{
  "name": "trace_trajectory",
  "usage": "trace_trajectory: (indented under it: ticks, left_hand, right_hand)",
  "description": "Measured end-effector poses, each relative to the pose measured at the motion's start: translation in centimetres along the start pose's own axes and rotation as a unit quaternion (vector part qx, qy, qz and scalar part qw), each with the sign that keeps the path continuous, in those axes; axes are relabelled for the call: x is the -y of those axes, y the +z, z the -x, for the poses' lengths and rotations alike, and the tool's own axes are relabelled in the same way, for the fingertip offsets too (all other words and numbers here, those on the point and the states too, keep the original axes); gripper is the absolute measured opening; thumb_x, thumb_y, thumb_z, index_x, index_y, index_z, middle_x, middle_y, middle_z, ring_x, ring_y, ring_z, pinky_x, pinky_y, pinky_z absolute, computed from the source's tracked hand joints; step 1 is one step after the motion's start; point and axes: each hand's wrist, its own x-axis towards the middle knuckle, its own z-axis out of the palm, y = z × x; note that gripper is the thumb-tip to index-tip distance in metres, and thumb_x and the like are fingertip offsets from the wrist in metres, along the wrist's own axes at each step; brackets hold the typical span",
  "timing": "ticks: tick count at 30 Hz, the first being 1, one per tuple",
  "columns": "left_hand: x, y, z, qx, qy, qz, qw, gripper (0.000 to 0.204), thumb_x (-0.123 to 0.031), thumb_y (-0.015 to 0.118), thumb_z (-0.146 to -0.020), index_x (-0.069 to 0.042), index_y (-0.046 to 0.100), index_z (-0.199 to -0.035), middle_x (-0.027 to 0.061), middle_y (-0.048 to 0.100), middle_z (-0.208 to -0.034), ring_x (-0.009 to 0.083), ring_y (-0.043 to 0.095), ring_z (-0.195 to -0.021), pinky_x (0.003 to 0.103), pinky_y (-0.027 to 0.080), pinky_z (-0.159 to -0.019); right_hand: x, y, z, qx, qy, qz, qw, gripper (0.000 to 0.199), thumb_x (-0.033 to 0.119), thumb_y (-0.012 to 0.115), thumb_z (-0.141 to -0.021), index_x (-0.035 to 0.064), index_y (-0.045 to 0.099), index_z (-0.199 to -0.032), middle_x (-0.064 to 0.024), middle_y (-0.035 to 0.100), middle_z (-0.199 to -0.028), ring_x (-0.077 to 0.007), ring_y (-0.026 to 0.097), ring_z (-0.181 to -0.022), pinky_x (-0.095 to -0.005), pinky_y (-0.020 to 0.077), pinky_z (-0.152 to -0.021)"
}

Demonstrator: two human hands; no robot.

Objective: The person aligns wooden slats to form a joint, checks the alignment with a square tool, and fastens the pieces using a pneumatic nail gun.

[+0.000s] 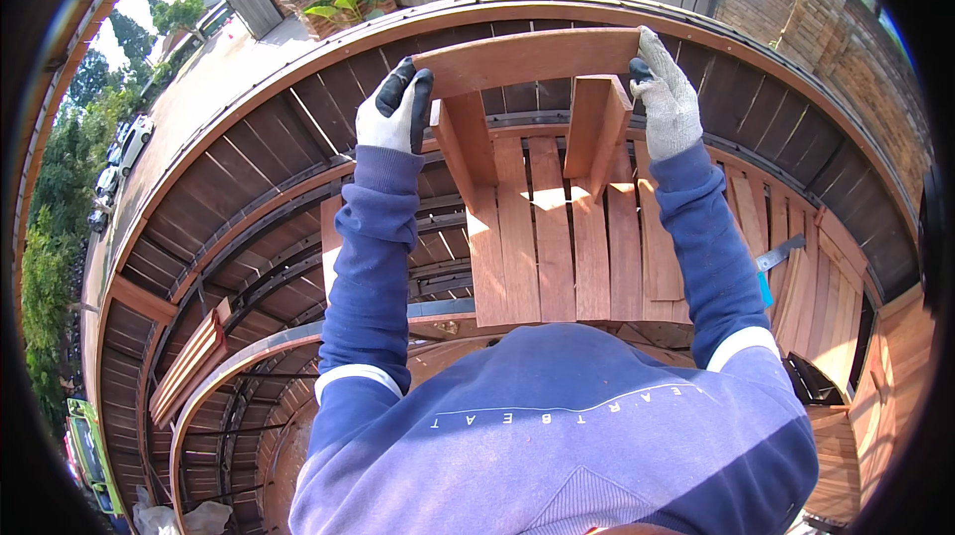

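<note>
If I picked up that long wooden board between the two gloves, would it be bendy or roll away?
The wooden board would probably feel stiff: it spans from the left hand to the right hand without obvious sagging. It seems unlikely to roll, because it's flat with squared edges. Its smooth-looking face might feel a little slippery.

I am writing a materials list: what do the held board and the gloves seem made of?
Held board: probably wood, smooth and matte, from its reddish-brown face.
Gloves: apparently knitted fabric, from the pale, textured surface; dark finger parts may be rubbery coating.
</note>
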Motion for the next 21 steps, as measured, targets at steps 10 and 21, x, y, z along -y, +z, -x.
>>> trace_trajectory:
  ticks: [10,21]
  left_hand:
    - [-4.8,-1.9,15.2,0.115,-0.077,-0.033,0.990,0.034,-0.008,0.072,-0.083,0.003,0.063,-0.114,0.0089,0.067,-0.104,0.0136,0.061,-0.095,0.028,0.050,-0.085]
    - [-1.5,-1.1,21.8,-0.048,0.095,-0.184,0.977,0.034,-0.003,0.070,-0.081,0.003,0.057,-0.111,0.0180,0.061,-0.109,0.0274,0.062,-0.099,0.036,0.048,-0.089]
  right_hand:
    - [4.4,3.0,5.8,0.004,0.016,0.003,1.000,0.053,-0.001,0.051,-0.091,0.0085,0.044,-0.143,-0.0105,0.045,-0.145,-0.0246,0.043,-0.134,-0.0344,0.0333,-0.113]
    - [-0.2,11.9,14.9,0.055,0.335,-0.255,0.906,0.087,0.007,0.066,-0.088,0.0077,0.008,-0.153,-0.0190,0.026,-0.149,-0.0239,0.046,-0.127,-0.0315,0.0514,-0.094]
